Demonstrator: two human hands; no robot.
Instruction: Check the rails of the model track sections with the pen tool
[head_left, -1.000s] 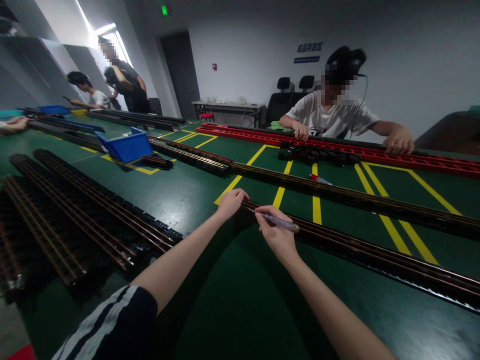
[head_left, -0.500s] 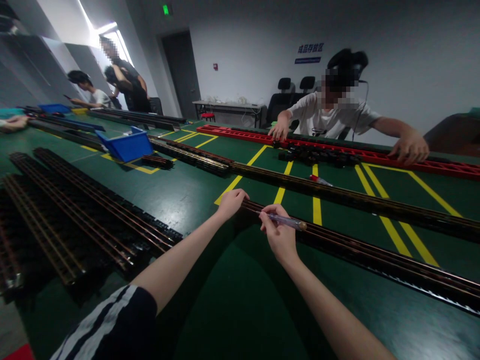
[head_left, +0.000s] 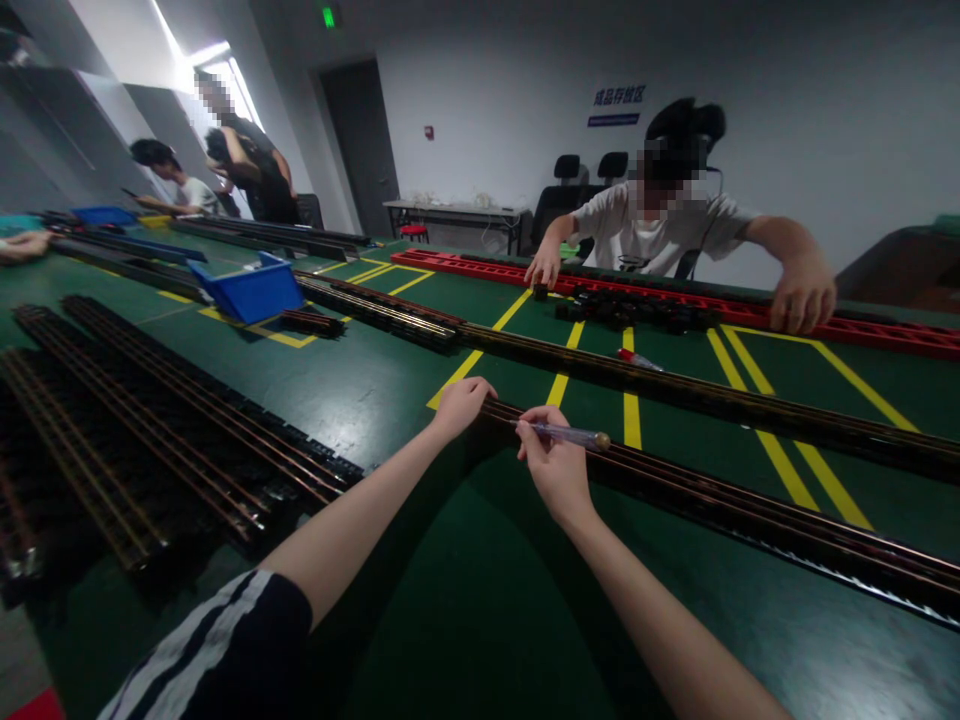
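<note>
My right hand (head_left: 553, 455) is closed around a screwdriver (head_left: 574, 435) with a clear handle, its shaft pointing left toward the end of a long black rail (head_left: 720, 492) with copper-coloured strips. At that rail's left end, my left hand (head_left: 463, 408) has its fingers curled against the rail's far side, pressed on its end. What the left fingertips grip beyond the rail is hidden. The screwdriver's tip lies close to the rail end, too small to tell whether it touches.
Several similar rails (head_left: 187, 395) lie at left on the green table (head_left: 465, 600). Another long rail (head_left: 675, 385) runs beyond mine. A blue bin (head_left: 251, 290) stands at the back left. Across the table a co-worker's hands (head_left: 802, 290) rest by a red rail (head_left: 480, 265); a red-tipped tool (head_left: 637, 360) lies between.
My hands stay nearly where they were, with the screwdriver shifted very slightly left. The co-worker's hands have moved, one toward a small black piece beside the red rail.
</note>
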